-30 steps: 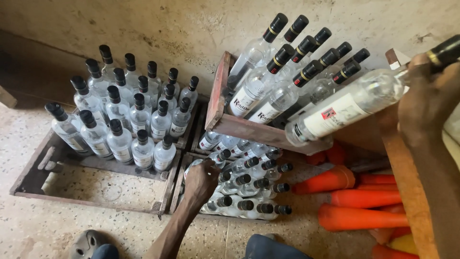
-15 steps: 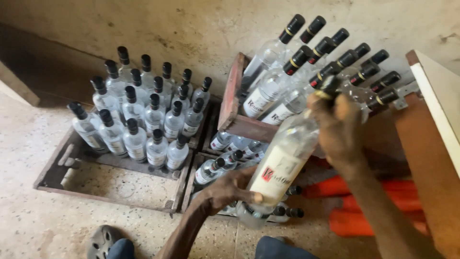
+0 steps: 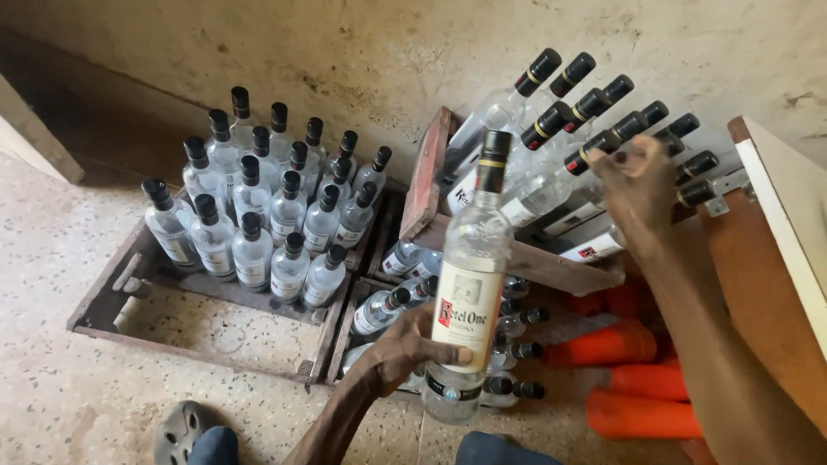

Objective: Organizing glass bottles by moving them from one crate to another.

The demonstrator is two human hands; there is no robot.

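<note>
My left hand (image 3: 405, 349) grips the lower body of a clear glass bottle (image 3: 469, 284) with a black cap and a white and red label, holding it upright in front of me. My right hand (image 3: 637, 185) is up at the tilted wooden crate (image 3: 428, 176), fingers curled among the black caps of the bottles (image 3: 551, 129) lying in it; whether it grips one I cannot tell. Below the held bottle, more capped bottles (image 3: 388, 306) lie on their sides in a low crate.
A floor crate (image 3: 112, 297) on the left holds several upright clear bottles (image 3: 276, 215), its near half bare. Orange cones (image 3: 637, 387) lie at lower right. A brown wooden board (image 3: 758, 275) stands at the right. A stained wall rises behind. My sandal (image 3: 177, 430) shows below.
The bottle passed from my right hand to my left and turned upright. My right hand let go and went back up to the tilted crate's bottles.
</note>
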